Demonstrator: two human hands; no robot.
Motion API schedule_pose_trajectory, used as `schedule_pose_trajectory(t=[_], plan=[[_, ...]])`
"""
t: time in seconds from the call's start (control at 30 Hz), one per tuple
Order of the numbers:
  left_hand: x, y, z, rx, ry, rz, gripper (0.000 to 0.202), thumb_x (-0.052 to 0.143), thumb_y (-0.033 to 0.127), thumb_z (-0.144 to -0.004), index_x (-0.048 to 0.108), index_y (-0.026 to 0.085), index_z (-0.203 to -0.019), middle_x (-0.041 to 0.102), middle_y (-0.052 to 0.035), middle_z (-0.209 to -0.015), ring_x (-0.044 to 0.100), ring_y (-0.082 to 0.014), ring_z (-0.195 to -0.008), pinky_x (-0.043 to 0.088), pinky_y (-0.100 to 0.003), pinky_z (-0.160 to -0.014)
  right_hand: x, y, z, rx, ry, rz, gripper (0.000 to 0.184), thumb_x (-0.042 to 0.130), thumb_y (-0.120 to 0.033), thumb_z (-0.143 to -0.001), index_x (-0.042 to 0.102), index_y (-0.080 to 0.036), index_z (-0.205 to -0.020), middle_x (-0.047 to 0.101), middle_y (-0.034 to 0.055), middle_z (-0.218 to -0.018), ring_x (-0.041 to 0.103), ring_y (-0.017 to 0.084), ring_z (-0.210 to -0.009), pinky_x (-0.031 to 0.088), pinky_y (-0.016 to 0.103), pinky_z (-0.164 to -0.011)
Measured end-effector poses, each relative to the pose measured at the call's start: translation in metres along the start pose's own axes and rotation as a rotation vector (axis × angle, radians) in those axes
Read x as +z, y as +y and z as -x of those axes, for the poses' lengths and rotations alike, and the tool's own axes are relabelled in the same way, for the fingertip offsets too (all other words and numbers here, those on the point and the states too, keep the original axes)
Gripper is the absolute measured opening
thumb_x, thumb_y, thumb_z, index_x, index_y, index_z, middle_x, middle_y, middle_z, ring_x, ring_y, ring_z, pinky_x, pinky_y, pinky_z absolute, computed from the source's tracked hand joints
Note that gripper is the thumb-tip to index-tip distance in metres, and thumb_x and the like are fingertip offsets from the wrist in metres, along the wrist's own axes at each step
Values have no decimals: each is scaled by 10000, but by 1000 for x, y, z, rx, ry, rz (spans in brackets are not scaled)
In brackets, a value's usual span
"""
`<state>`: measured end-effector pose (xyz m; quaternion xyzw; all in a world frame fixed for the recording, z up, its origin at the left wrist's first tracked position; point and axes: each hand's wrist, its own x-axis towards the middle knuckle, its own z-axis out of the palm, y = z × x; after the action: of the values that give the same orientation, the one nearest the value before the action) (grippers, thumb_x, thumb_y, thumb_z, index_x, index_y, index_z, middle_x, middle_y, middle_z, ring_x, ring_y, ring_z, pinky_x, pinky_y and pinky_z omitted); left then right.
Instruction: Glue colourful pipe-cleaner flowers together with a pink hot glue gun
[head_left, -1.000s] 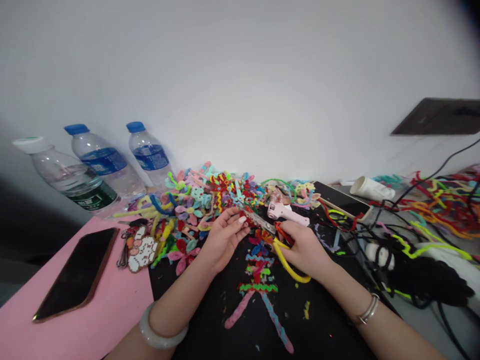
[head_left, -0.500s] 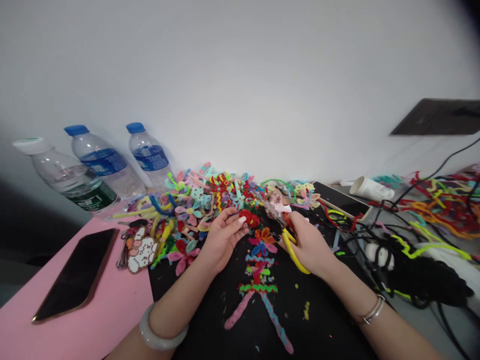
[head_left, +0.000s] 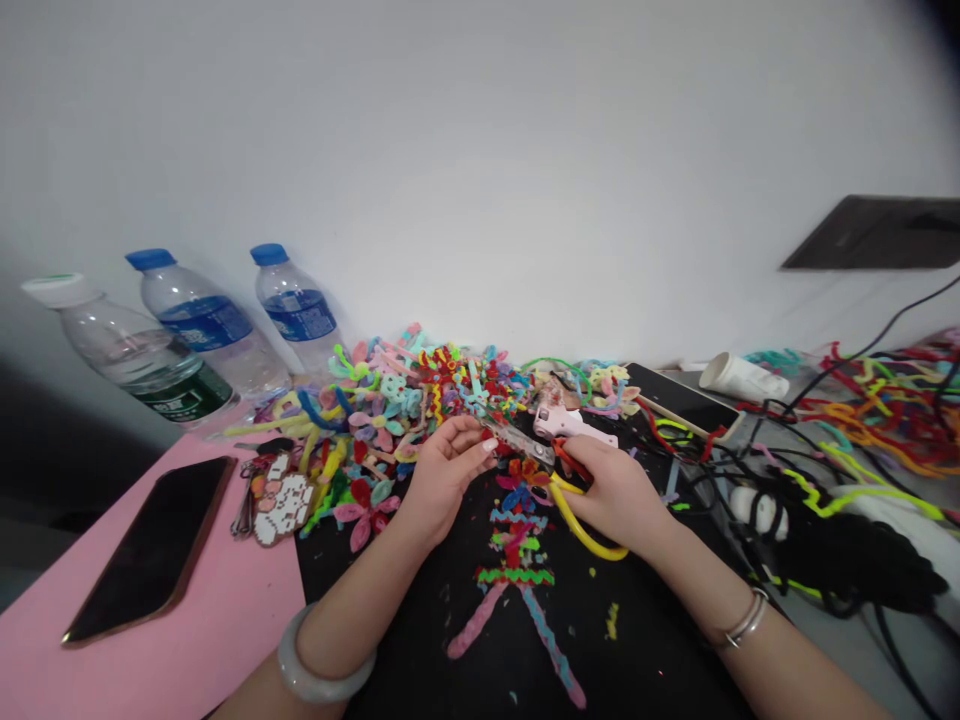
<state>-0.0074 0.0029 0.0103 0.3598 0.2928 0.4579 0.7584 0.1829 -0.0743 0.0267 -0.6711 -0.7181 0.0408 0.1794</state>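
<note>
My left hand (head_left: 448,478) pinches a red fuzzy pipe-cleaner flower (head_left: 487,436), mostly hidden behind fingers and blades. My right hand (head_left: 619,490) grips scissors (head_left: 541,455) with yellow and orange handles. Their blades point left and reach across the flower by my left fingertips. Just below lies an orange and blue pipe-cleaner flower (head_left: 523,486) on the black sheet (head_left: 637,650). Beneath it run wavy strips in blue, pink and green, the lowest a green zigzag strip (head_left: 517,577). Two pipe-cleaner legs (head_left: 553,645) spread out under that. Beyond my right hand lies a pink glue gun (head_left: 577,425).
A heap of colourful pipe-cleaner pieces (head_left: 405,395) lies along the wall. Bottles (head_left: 296,305), a phone (head_left: 154,550) and a beaded charm (head_left: 285,508) are on the left. To the right are another phone (head_left: 682,400), a paper cup (head_left: 742,378), black cables and loose pipe cleaners (head_left: 885,420).
The scissors have swung left and down, and their blades now cover the red flower at my left fingertips. The glue gun shows more fully behind them. My left hand has barely moved.
</note>
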Motion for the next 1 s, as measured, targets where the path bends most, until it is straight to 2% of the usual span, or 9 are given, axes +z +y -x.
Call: schedule_pose_trajectory(t=[0.37, 0.57, 0.67, 0.83, 1.0], plan=[[2, 3, 2, 2, 39, -53, 276, 736, 171, -636, 580, 168, -865, 593, 22, -744, 574, -84, -681, 493, -233, -676, 1, 3, 0, 24, 67, 37, 212, 560, -331, -727, 422, -202, -632, 499, -4, -630, 447, 135, -581, 296, 249, -552], [1, 4, 0, 0, 77, 41, 335, 739, 169, -633, 623, 183, -946, 628, 11, -810, 594, -87, -706, 485, -221, -667, -4, 1, 0, 132, 115, -42, 218, 560, -338, -719, 381, -216, -740, 510, 3, -692, 443, 145, -583, 327, 250, -527], [0, 3, -1, -25, 83, 80, 266, 731, 160, -644, 632, 168, -891, 634, 12, -790, 604, -84, -697, 493, -228, -695, -3, 0, 0, 152, 72, -45, 215, 548, -327, -728, 369, -218, -778, 521, 12, -741, 460, 154, -606, 339, 258, -537], [1, 4, -1, -52, 65, 113, 257, 719, 138, -661, 594, 169, -883, 632, 19, -765, 642, -111, -752, 506, -242, -738, 2, -2, 2, 62, 8, -40, 145, 507, -307, -769, 405, -207, -794, 533, 33, -793, 491, 178, -699, 362, 276, -605], [2, 4, 0, -55, 46, 110, 263, 713, 138, -672, 568, 174, -888, 634, 20, -766, 657, -126, -778, 511, -243, -738, 5, -4, 2, 35, -11, -38, 129, 486, -316, -782, 431, -200, -796, 537, 33, -779, 489, 176, -701, 368, 280, -628]])
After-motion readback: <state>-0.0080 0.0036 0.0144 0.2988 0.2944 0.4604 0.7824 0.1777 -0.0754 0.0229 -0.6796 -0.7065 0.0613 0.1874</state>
